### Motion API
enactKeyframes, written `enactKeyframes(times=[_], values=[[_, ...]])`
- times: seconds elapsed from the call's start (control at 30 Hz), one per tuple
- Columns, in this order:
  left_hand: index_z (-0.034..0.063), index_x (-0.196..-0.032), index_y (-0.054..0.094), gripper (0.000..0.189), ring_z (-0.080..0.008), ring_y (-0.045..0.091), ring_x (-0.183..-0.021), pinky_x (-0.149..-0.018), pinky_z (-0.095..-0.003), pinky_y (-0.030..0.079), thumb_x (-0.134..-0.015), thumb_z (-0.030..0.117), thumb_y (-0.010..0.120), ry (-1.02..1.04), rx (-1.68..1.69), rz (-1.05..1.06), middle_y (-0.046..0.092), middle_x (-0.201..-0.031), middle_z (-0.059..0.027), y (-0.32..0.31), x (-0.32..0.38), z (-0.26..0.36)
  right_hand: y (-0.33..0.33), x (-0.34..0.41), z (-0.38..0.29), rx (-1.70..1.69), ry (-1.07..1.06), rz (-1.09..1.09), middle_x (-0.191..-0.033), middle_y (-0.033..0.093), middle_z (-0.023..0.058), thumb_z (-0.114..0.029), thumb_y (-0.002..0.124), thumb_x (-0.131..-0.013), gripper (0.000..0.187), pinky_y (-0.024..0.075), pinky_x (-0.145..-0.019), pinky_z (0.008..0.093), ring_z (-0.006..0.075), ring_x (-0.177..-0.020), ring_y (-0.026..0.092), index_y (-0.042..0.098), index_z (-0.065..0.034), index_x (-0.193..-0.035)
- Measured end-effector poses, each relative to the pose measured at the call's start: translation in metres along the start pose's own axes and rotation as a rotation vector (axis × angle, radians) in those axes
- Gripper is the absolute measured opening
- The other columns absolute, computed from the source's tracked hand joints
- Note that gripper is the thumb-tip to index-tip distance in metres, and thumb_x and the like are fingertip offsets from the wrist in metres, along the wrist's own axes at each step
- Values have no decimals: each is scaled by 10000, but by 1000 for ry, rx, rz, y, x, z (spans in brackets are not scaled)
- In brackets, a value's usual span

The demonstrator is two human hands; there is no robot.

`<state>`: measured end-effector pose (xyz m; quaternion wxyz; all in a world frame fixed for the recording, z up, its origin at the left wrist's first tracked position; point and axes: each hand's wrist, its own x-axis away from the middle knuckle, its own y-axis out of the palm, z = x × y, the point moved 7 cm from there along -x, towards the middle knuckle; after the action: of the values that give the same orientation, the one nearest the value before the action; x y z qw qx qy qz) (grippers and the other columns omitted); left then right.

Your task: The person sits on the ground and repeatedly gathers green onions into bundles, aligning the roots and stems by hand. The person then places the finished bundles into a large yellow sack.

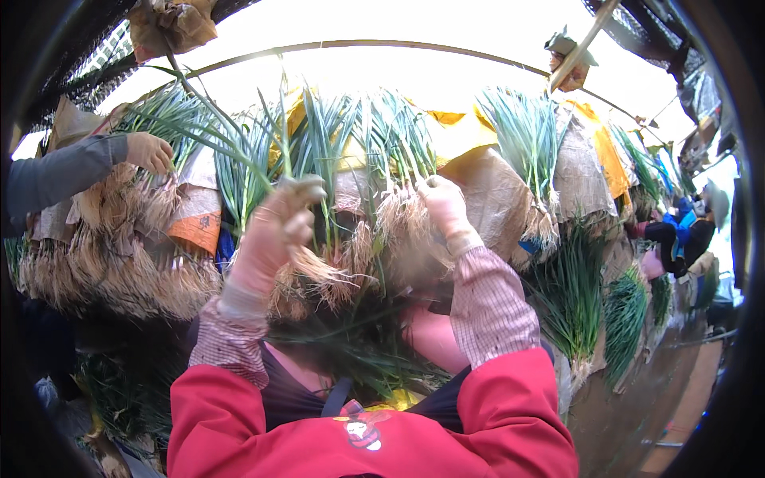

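My left hand (272,236), in a pale glove and slightly blurred, is raised with a green onion (248,161) in it. That onion's leaves rise to the upper left, and its pale roots (317,266) stick out below my fingers to the right. My right hand (445,206), gloved too, has its fingers curled at the white stem bases of a bunch of green onions (397,137). The bunch lies with leaves away from me and stringy roots towards me. Between my knees more green leaves (358,352) lie in shadow.
A co-worker's gloved hand (149,152) reaches onto onions at the left. More bunches (526,143) rest on woven sacks (487,185) along the row. Onions (574,299) hang low at the right. A wooden pole (583,45) slants overhead; another person (681,233) sits farther right.
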<state>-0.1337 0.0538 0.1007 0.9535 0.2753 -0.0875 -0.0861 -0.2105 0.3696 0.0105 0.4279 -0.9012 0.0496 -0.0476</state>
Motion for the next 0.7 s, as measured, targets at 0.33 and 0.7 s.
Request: enactKeyframes(times=[0.33,0.7], values=[[36,-883,669,259,-69,478,-460,-399,-198,395,-932,288,637,21,-200,206,593,-692,-12,13,8,11,16,136,-71,110,-158,-111,-760,664,172,-239,508,-841,180,519,-702,477,369,-731,655,622,-103,-872],[6,-1057,661,213,-55,391,-503,-470,-216,325,-944,163,572,-278,-35,-70,363,-520,73,5,-7,-45,-22,12,-50,-323,-158,223,-639,618,93,-309,705,-839,337,456,-560,308,137,-566,555,657,12,-752]])
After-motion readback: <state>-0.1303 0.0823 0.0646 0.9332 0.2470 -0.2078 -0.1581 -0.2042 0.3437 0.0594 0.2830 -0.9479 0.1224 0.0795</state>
